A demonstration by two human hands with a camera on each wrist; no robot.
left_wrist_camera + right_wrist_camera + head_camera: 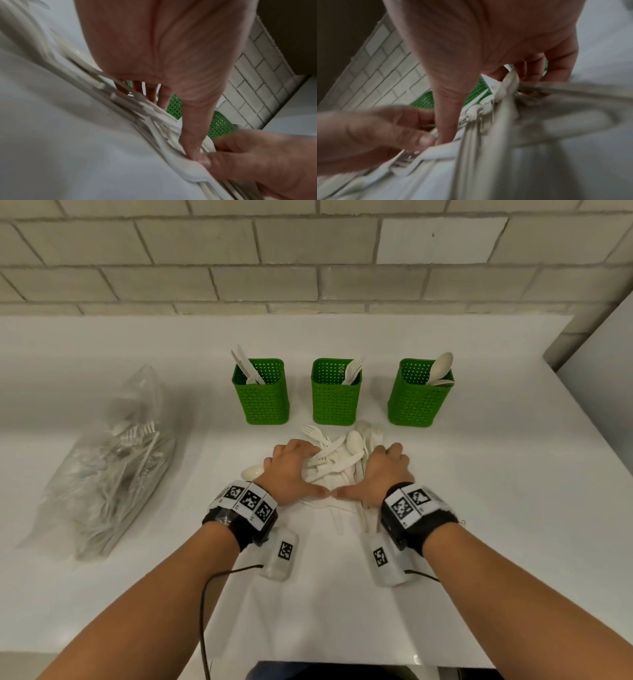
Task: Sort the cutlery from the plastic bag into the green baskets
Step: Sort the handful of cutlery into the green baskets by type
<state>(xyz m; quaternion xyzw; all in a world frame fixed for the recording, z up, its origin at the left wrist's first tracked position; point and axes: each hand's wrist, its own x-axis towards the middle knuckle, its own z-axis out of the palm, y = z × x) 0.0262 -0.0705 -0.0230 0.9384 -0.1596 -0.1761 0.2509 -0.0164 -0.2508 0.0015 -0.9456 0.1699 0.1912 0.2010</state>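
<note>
cutlery pile (335,462), 6 o'clock of green baskets (335,402), likely light, stiff, slippery: left hand (291,470) presses flat-fingered, right hand (387,474) curls round it; take single handles.

White countertop (479,508), smooth and plain, butted against a pale brick wall (274,251). At the right, a grey panel (603,364) past the counter's corner.

The white counter (496,525) carries a plastic bag (109,467) at left, three green baskets (335,402) in a row, and a cutlery heap (342,460) just before them.

Left hand (163,54) presses cutlery (137,108) — seemingly.
</note>
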